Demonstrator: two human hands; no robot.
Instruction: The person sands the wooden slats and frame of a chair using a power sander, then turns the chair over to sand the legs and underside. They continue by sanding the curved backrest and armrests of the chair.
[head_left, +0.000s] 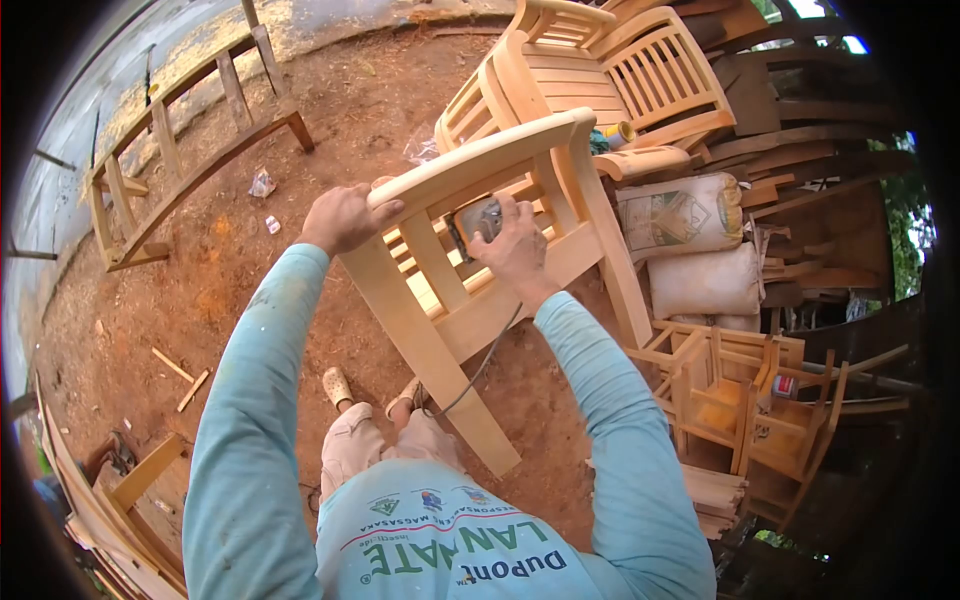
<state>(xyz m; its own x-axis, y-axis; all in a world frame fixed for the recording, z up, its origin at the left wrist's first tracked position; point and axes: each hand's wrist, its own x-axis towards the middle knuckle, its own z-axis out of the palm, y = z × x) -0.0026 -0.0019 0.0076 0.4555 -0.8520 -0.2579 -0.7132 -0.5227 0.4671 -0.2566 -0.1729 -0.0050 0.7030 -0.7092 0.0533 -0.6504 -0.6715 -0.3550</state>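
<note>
An unpainted wooden bench [480, 330] stands in front of me, with its slatted side panel and curved armrest [490, 155] facing me. At the left end of the armrest, my left hand [347, 217] is closed around the wood. My right hand [515, 250] is wrapped around a small grey power sander [480, 220], held against or close to a slat in the side panel. Its working face is hidden, so contact is hard to tell. A dark cord [490, 355] hangs from near my right wrist down past the bottom rail toward my feet.
A dark wooden frame [165, 140] stands at the upper left. Behind the armrest is more slatted seating [660, 80]. Full sacks [685, 215] are stacked at the right, above small wooden chairs [740, 390]. Boards [100, 510] lean at the lower left, and wood strips [182, 375] lie on the dirt.
</note>
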